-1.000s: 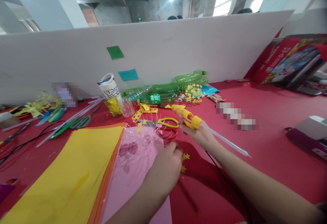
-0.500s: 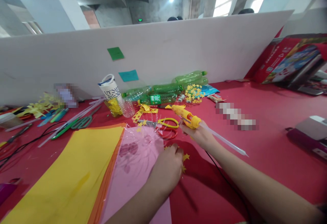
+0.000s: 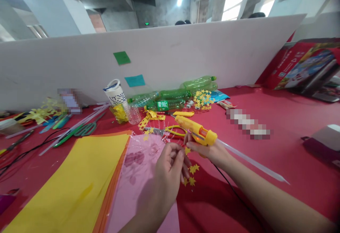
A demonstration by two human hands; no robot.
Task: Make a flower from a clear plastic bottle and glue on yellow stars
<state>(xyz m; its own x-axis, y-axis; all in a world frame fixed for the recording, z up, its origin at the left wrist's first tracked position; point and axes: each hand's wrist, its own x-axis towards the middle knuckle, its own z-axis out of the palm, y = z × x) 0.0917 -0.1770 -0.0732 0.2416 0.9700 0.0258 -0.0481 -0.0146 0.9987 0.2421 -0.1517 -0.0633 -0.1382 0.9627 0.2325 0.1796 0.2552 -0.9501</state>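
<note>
My right hand (image 3: 212,151) is wrapped round a yellow hot glue gun (image 3: 198,129), with a long clear glue stick (image 3: 255,161) jutting from its back. The nozzle points up and left, over the scissors (image 3: 175,131) with yellow and red handles. Close below the gun, my left hand (image 3: 171,167) is closed in a pinch, palm side partly turned up. A small yellow star (image 3: 187,151) shows at its fingertips, partly hidden. Several loose yellow stars (image 3: 192,180) lie on the red table just beyond those fingers.
A pink sheet (image 3: 143,180) and yellow paper (image 3: 66,169) lie left. Green bottles (image 3: 162,104), a paper cup (image 3: 115,93), a yellow cutter (image 3: 183,114) and a pile of stars (image 3: 204,100) stand or lie behind. The gun's black cord (image 3: 231,185) trails under my right forearm.
My left hand has lifted off the loose stars and turned over, a star now at its fingertips. The glue gun has come nearer, shifting slightly right and down.
</note>
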